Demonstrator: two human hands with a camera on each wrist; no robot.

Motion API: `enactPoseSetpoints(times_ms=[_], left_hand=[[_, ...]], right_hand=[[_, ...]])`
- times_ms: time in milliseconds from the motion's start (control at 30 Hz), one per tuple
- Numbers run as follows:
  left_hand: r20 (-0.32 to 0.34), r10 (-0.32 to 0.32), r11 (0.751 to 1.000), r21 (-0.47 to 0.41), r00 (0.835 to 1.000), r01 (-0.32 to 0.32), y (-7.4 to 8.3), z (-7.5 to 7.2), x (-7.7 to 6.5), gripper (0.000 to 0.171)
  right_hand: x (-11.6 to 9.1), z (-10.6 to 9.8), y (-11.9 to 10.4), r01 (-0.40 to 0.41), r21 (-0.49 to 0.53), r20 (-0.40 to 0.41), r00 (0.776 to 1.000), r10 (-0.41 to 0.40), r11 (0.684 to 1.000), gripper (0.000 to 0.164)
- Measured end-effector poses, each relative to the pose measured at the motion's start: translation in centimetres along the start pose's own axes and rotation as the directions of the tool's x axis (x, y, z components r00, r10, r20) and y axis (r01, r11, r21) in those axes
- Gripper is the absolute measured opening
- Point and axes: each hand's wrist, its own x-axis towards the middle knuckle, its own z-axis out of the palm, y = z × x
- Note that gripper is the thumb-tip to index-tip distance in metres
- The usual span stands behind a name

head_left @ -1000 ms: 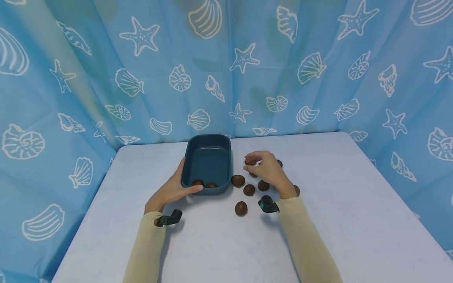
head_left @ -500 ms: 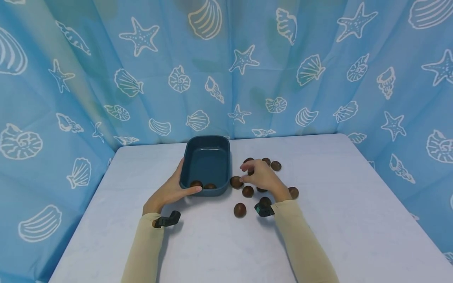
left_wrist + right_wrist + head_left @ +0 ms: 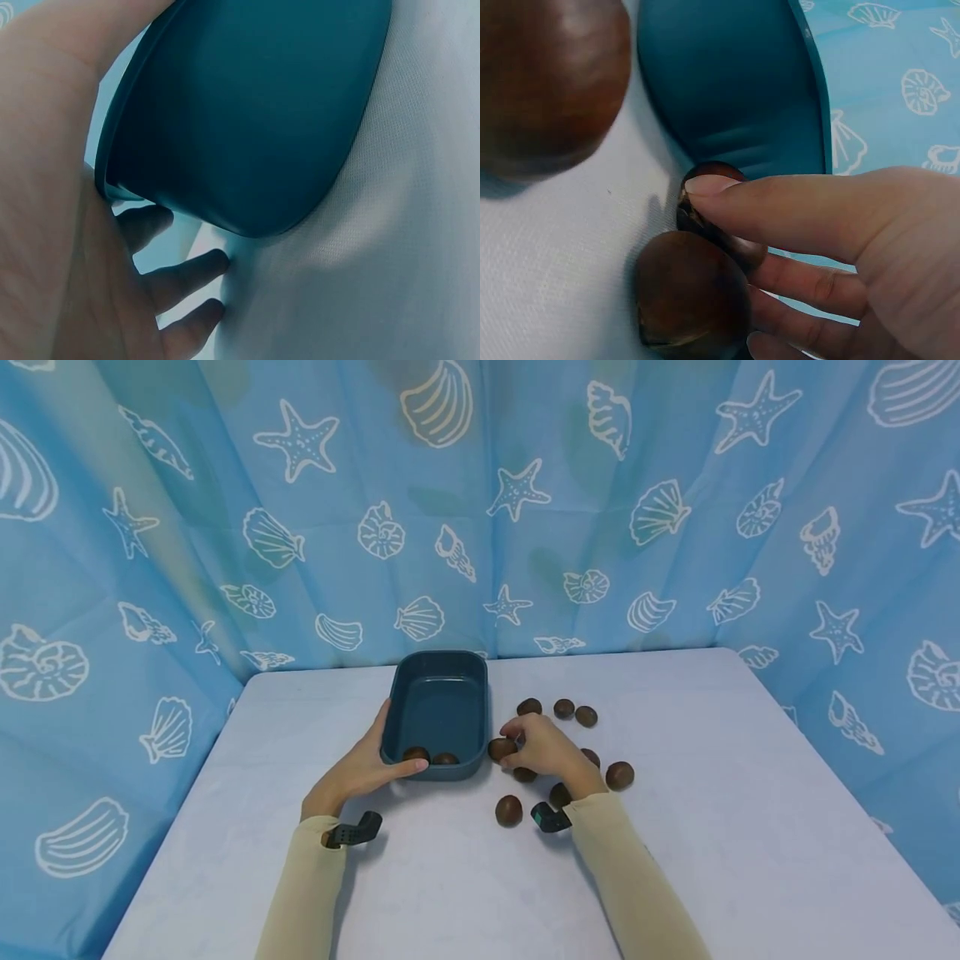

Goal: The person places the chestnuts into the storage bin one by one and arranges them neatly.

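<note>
A dark teal rectangular dish (image 3: 441,703) stands at the back of the table, with two brown chestnuts (image 3: 446,758) visible at its near end. My left hand (image 3: 363,763) holds the dish at its near left corner, thumb over the near rim and fingers along the outer left side (image 3: 247,135). Just right of the dish, my right hand (image 3: 546,748) pinches a chestnut (image 3: 744,250) between thumb and fingers. Another chestnut (image 3: 694,294) lies right beside it. A closer one (image 3: 547,86) fills the upper left of the right wrist view.
Several loose chestnuts lie around my right hand: three behind it, including one at the far right (image 3: 587,717), one by the forearm (image 3: 619,775), one nearer me (image 3: 508,811). A white cloth (image 3: 442,877) covers the table. A blue seashell curtain (image 3: 480,510) hangs behind.
My right hand has come down and toward the dish from the farther chestnuts, and its fingers now close on the chestnut beside the dish. My left hand stays on the dish.
</note>
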Motion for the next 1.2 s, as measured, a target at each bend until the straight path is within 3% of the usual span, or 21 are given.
enactPoseSetpoints(times_ms=[700, 833, 1067, 1200], left_hand=[[0.001, 0.002, 1.000, 0.006, 1.000, -0.002, 0.3, -0.1, -0.3, 0.125], [0.001, 0.005, 1.000, 0.001, 1.000, -0.005, 0.3, -0.2, -0.3, 0.125], [-0.003, 0.015, 1.000, 0.004, 1.000, -0.015, 0.4, -0.2, -0.3, 0.125], [0.000, 0.018, 1.000, 0.002, 1.000, -0.018, 0.3, -0.1, -0.3, 0.125]], right_hand=[[0.0, 0.5, -0.5, -0.005, -0.060, -0.019, 1.000, 0.004, 0.998, 0.032], [-0.2, 0.0, -0.4, 0.018, -0.026, -0.030, 0.999, -0.019, 1.000, 0.029], [-0.6, -1.4, -0.4, 0.005, 0.067, -0.042, 0.999, -0.003, 0.998, 0.038], [-1.0, -2.3, -0.3, 0.047, 0.093, -0.076, 0.996, -0.040, 0.995, 0.039]])
